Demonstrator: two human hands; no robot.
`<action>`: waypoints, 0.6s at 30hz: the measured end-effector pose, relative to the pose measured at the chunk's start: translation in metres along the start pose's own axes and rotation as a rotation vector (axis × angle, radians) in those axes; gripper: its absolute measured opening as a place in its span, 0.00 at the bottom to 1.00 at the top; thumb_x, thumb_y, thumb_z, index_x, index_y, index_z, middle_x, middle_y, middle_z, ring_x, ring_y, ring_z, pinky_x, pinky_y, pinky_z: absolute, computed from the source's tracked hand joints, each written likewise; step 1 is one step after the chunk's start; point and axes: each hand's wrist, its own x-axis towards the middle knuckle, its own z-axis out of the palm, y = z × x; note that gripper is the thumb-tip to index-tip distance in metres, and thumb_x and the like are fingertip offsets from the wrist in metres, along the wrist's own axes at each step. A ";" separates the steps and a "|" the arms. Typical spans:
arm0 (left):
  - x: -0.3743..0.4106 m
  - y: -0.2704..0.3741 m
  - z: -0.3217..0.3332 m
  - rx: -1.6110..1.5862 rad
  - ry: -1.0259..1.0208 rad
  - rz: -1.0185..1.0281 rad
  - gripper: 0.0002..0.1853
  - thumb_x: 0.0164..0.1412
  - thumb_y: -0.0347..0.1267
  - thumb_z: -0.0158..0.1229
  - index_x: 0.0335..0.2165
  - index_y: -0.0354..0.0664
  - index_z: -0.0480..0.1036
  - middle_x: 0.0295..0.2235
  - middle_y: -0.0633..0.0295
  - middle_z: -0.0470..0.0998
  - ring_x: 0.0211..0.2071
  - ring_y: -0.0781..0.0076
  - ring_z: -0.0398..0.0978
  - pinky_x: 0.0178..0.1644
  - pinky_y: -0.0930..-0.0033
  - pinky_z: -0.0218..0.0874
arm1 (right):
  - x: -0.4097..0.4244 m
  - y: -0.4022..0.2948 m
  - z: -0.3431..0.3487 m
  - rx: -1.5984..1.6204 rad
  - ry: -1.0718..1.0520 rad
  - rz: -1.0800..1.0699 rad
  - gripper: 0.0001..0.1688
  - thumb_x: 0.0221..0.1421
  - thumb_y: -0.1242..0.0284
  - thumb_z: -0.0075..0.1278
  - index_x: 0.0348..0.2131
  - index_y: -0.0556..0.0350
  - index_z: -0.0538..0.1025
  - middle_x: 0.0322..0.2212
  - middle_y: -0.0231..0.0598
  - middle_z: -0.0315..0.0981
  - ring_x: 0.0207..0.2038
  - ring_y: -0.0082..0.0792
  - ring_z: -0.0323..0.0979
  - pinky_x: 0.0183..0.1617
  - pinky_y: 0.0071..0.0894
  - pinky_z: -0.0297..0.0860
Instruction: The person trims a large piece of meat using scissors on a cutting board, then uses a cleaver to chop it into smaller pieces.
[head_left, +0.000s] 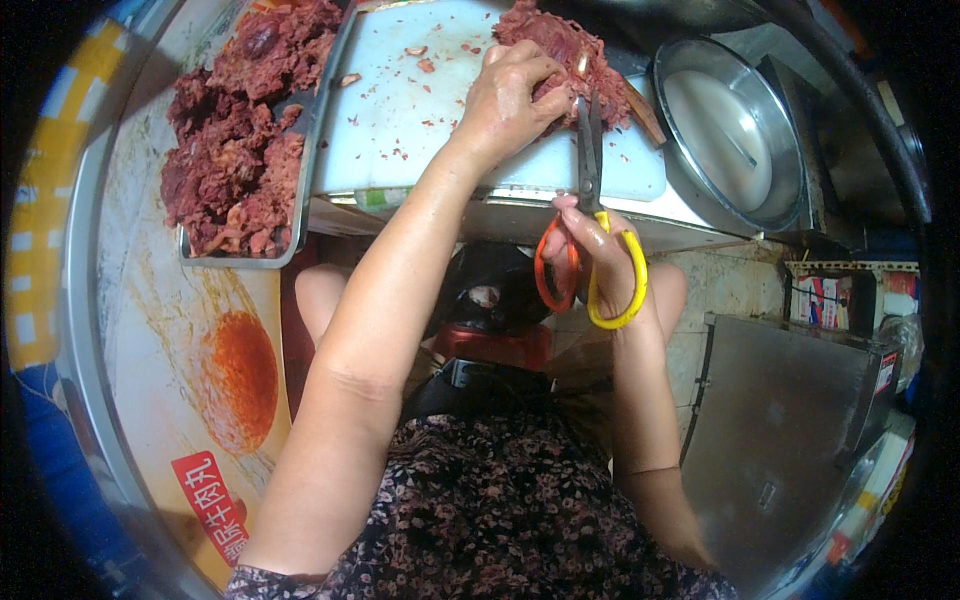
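Observation:
On a white cutting board (390, 112) lies a chunk of reddish raw meat (607, 75) at the board's far right. My left hand (514, 97) grips its near edge. In my right hand (600, 240) is a pair of scissors (589, 161) with one orange and one yellow handle loop. The blades point away from me, slightly apart, with their tips at the meat beside my left fingers. Small meat scraps are scattered over the board. A brown wooden handle (643, 112) sticks out from beside the meat at the right.
At the left a metal tray (289, 259) holds a heap of shredded raw meat (240, 150). A steel bowl (664, 135) with cloudy liquid stands right of the board. Below are a black bag (487, 270), a red stool or basin (491, 345) and a metal cabinet (772, 405).

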 end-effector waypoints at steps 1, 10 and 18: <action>0.000 0.000 0.000 0.004 -0.005 0.001 0.12 0.52 0.33 0.63 0.37 0.41 0.80 0.38 0.56 0.77 0.42 0.52 0.71 0.52 0.57 0.59 | -0.002 0.002 -0.003 0.025 -0.026 0.014 0.18 0.63 0.62 0.51 0.41 0.61 0.72 0.18 0.33 0.71 0.13 0.23 0.63 0.17 0.21 0.61; 0.000 0.001 -0.001 -0.013 -0.020 0.012 0.12 0.53 0.33 0.64 0.37 0.41 0.79 0.38 0.56 0.76 0.42 0.52 0.71 0.52 0.57 0.59 | 0.020 0.000 -0.007 0.017 -0.043 0.039 0.23 0.64 0.59 0.50 0.22 0.56 0.74 0.10 0.31 0.65 0.10 0.23 0.59 0.16 0.22 0.57; -0.003 0.001 -0.001 0.002 0.016 0.018 0.12 0.53 0.33 0.64 0.36 0.38 0.79 0.38 0.55 0.77 0.43 0.52 0.71 0.52 0.57 0.59 | 0.025 -0.009 0.005 0.167 -0.008 0.091 0.19 0.67 0.58 0.48 0.42 0.58 0.72 0.17 0.33 0.71 0.12 0.21 0.61 0.15 0.22 0.55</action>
